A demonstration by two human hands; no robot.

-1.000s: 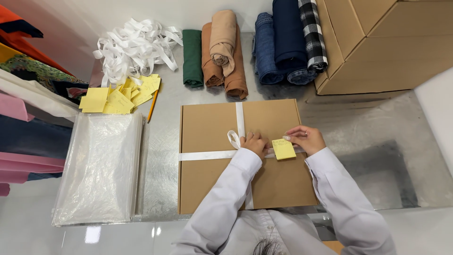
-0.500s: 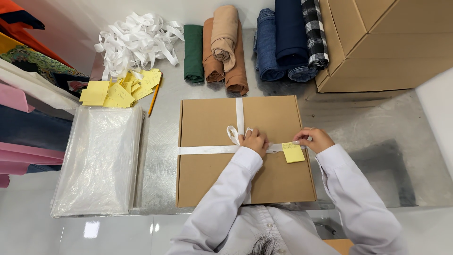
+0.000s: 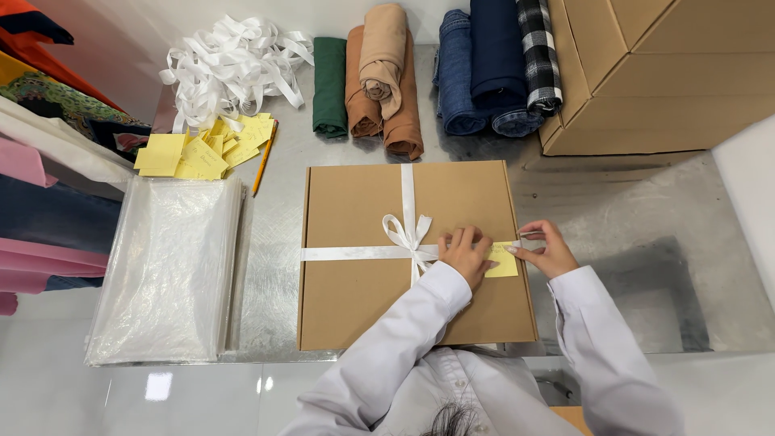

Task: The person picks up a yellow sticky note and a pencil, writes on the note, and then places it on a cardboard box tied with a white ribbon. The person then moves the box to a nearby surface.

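Now the left hand [image 3: 467, 252] presses flat on the yellow note [image 3: 502, 262] by the box's [image 3: 355, 242] right edge; the right hand [image 3: 549, 249], just outboard, pinches the ribbon [image 3: 355, 253] end.

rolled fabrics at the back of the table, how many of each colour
green roll: 1
brown rolls: 2
beige roll: 1
blue denim roll: 1
navy roll: 1
black-and-white plaid roll: 1
total: 7
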